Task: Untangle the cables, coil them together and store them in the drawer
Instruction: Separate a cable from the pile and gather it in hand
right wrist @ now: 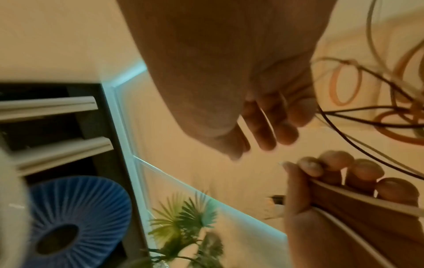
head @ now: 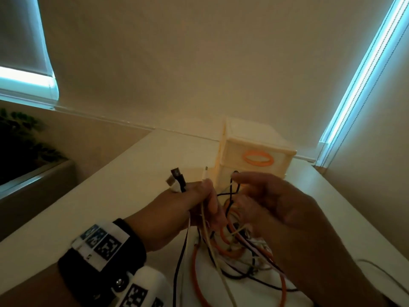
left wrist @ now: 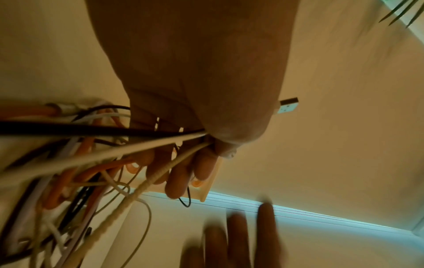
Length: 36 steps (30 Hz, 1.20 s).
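Observation:
A tangle of orange, black and white cables lies on the white table and hangs from my hands. My left hand grips several cable ends, with a black USB plug and white plugs sticking up from the fist. In the left wrist view the left hand clamps black and cream strands. My right hand hovers just right of it, fingers relaxed and extended; a black loop runs by its index finger. Behind stands a cream drawer unit with an orange handle, drawers closed.
The table ends in an edge on the left, beyond which a dark plant stands by the window. A thin loose cable lies on the table at far right. The drawer unit sits against the back wall. A blue pleated object shows in the right wrist view.

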Tool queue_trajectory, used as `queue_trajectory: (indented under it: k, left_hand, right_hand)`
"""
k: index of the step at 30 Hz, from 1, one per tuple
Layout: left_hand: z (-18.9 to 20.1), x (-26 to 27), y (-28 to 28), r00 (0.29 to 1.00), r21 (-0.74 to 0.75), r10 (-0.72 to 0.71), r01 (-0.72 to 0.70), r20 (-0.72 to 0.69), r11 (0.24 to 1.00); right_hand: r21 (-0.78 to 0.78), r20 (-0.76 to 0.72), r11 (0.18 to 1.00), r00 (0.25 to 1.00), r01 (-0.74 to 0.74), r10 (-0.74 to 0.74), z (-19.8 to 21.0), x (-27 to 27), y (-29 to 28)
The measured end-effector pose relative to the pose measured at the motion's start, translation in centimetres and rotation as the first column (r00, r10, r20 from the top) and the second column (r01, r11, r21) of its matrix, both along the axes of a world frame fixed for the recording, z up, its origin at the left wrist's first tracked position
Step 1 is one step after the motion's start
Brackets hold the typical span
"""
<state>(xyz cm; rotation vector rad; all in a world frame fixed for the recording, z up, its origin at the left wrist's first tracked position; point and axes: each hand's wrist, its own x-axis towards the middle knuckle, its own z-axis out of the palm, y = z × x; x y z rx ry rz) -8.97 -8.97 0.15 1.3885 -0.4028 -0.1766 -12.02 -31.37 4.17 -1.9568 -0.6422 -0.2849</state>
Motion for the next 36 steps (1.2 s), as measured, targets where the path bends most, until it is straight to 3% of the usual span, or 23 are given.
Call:
queue_trajectory:
  k: [3,7,12,18,26,29,32,34,36]
  left_hand:
    - [-0.3,-0.1,-0.3,0.999,0.043,-0.033,0.034,-0.022,0.998]
    - [-0.4,-0.5,-0.8,0.994,0.111,-0.105,0.109,-0.041,0.988]
    - [-0.3,-1.2,-1.5,0.984,0.22,-0.17,0.178,-0.055,0.959]
    - [-0.5,-1.4,-1.8,0.989,0.324,-0.151,0.145,-0.008,0.935]
    - [-1.1,-1.6,-2.3,0.975,0.228,-0.18,0.207,-0.132,0.952]
    - [-0.4,-1.5,-2.1,0.987,0.215,-0.023,0.057,-0.156,0.975]
    - [-0.1,-0.4,-1.4,0.966,0.109,0.173,-0.155,-0.191,0.982]
    - [0.1,-0.1,-1.1,0.954,0.157,0.298,-0.29,-0.028,0.944]
    - [0.4,-0.3,-0.8,0.894,0.253,0.395,-0.441,0.213,0.861]
  right_hand:
    - [-0.001,0.025,0.998,0.997,0.068,-0.068,-0.8,2.7,4.8]
    - [0.13,-0.171,0.988,0.979,-0.088,0.11,-2.3,3.3,3.8]
    - [0.226,-0.236,0.972,0.965,-0.064,0.118,-2.7,2.9,2.7]
    - [0.24,-0.166,0.969,0.981,-0.061,0.102,-3.4,2.3,3.9]
    - [0.249,-0.146,0.968,0.987,-0.033,0.071,-4.1,1.7,4.9]
    - [0.237,-0.135,0.971,0.991,0.024,0.008,-4.3,1.2,5.4]
    - [0.246,-0.236,0.967,0.972,0.068,-0.008,-4.8,1.1,6.0]
    - [0.205,-0.295,0.976,0.955,0.077,-0.013,-5.0,0.9,6.7]
    - [0.246,-0.424,0.969,0.901,0.019,0.09,-4.6,0.3,7.8]
